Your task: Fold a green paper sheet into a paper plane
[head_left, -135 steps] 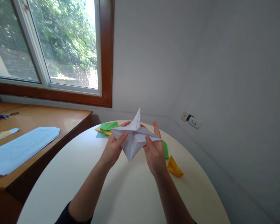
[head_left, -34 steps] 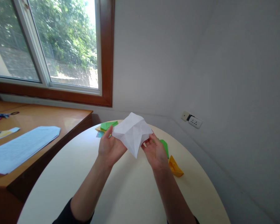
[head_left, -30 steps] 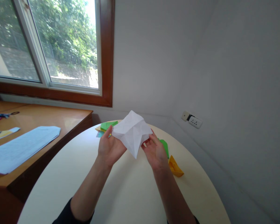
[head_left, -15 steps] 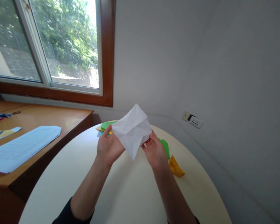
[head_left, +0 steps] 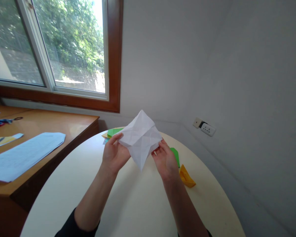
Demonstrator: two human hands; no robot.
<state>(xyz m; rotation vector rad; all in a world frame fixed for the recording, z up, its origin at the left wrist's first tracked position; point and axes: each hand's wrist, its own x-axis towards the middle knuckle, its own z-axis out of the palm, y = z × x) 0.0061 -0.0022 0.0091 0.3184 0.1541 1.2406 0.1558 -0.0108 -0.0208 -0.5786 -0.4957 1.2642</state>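
both hands point(head_left: 114, 154) point(head_left: 165, 160) hold creased white paper point(head_left: 140, 138) above round table point(head_left: 138, 204)

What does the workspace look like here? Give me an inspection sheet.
Surface: round cream table, wooden desk beside it.
Job's things: creased white paper held up above the table.
Clutter: green folded paper, orange paper boat, coloured papers at the far edge; printed sheet and scissors on the desk.
Hands: left hand and right hand pinch the paper's sides.
Cables: nothing seen.
Surroundings: window, wall socket.
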